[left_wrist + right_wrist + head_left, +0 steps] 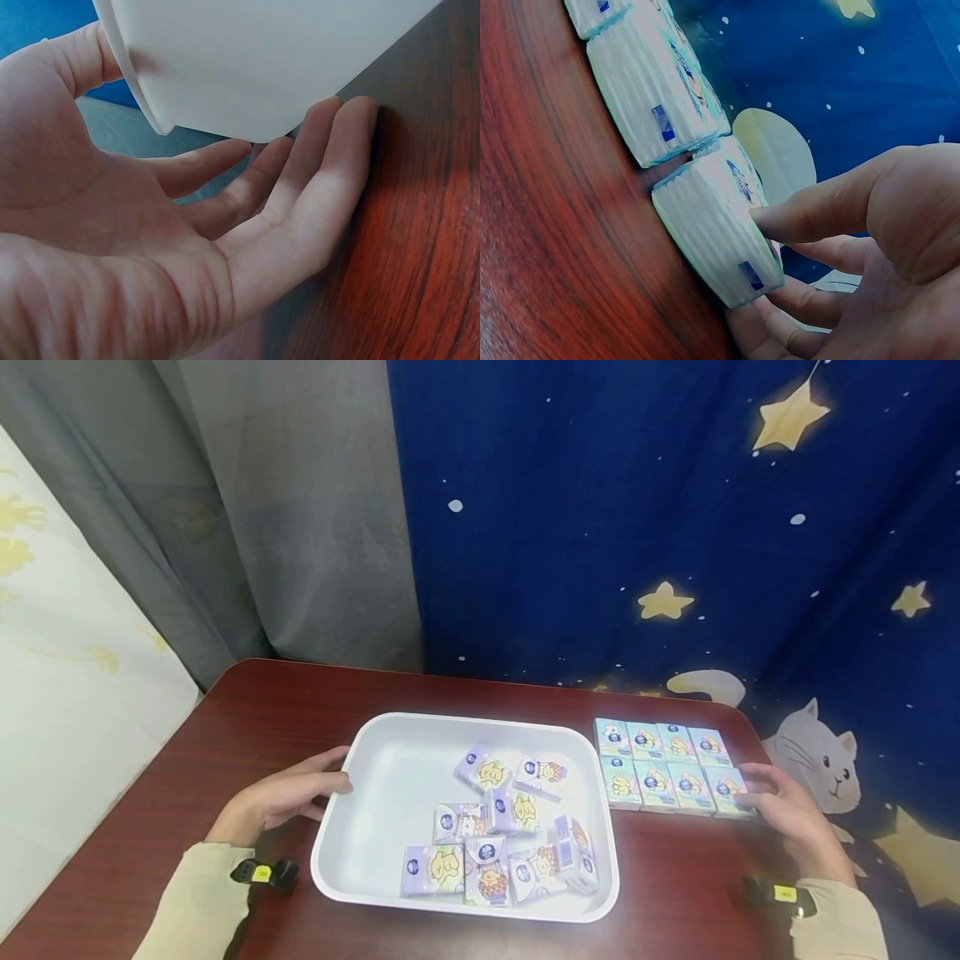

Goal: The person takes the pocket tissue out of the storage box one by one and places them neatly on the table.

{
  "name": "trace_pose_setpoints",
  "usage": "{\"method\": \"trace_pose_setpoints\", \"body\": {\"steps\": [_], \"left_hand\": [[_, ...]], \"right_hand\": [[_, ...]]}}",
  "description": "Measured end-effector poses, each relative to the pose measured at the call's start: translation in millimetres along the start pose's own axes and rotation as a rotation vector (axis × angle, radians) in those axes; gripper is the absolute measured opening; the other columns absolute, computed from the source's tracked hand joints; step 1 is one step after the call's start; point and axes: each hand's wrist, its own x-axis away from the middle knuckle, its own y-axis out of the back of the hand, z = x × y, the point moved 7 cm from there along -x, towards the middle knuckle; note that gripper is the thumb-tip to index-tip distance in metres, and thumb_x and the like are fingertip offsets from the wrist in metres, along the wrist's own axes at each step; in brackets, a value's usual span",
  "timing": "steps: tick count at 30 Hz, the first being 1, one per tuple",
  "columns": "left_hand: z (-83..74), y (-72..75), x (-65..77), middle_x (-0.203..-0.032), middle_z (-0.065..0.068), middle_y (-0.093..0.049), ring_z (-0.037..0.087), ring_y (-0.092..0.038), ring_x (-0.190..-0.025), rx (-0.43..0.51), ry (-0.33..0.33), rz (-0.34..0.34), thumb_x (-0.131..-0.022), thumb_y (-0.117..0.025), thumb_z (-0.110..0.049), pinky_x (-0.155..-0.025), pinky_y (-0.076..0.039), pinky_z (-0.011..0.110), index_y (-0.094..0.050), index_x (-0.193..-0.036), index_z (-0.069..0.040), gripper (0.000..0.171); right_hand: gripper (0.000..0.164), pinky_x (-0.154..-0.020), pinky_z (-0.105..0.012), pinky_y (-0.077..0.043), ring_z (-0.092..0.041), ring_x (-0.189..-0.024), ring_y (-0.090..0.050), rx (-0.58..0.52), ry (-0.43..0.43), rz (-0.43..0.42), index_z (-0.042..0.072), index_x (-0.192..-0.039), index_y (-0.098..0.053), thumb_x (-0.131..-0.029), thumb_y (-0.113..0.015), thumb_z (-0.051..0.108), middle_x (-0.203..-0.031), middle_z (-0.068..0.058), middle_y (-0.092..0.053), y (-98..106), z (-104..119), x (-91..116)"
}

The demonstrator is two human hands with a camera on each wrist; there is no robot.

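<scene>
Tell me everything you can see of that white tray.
The white tray is shallow and rectangular, with rounded corners and a lipped rim; it looks like smooth plastic. It sits open side up on the reddish table, with purple packets jumbled mostly toward its right. The person's left grip holds its left end, thumb at the rim, fingers by the base.

Hands [292,793] [791,814] on wht tub [382,810], lt-blue pkts [654,781]

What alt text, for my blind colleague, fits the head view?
A person's left hand grips a white tray holding jumbled purple packs; the right hand pinches one of eight light-blue packs set in two rows on a red-brown table.
</scene>
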Motion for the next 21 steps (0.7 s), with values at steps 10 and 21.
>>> {"method": "trace_pose_setpoints", "body": {"steps": [10,21], "left_hand": [[-0.9,-0.3,0.7,-0.133,0.02,-0.067,0.034,-0.072,-0.107,-0.001,-0.012,0.016,-0.099,-0.063,-0.017,-0.09,-0.063,0.055,-0.021,-0.171,0.001,0.084],[-0.4,0.0,0.8,-0.133,0.02,-0.067,0.034,-0.072,-0.107,0.005,-0.015,0.016,-0.1,-0.063,-0.018,-0.09,-0.063,0.056,-0.021,-0.171,0.001,0.084]], "right_hand": [[0.072,-0.107,-0.076,-0.039,-0.06,-0.137,-0.044,-0.011,-0.007,0.007,-0.008,-0.168,-0.017,-0.113,-0.054,0.02,-0.159,-0.045,-0.032,0.2,-1.0,0.9],[0.068,-0.106,-0.077,-0.039,-0.059,-0.137,-0.046,-0.028,-0.02,0.007,-0.006,-0.168,-0.021,-0.113,-0.053,0.018,-0.161,-0.044,-0.032,-0.3,-0.6,3.7]]}}
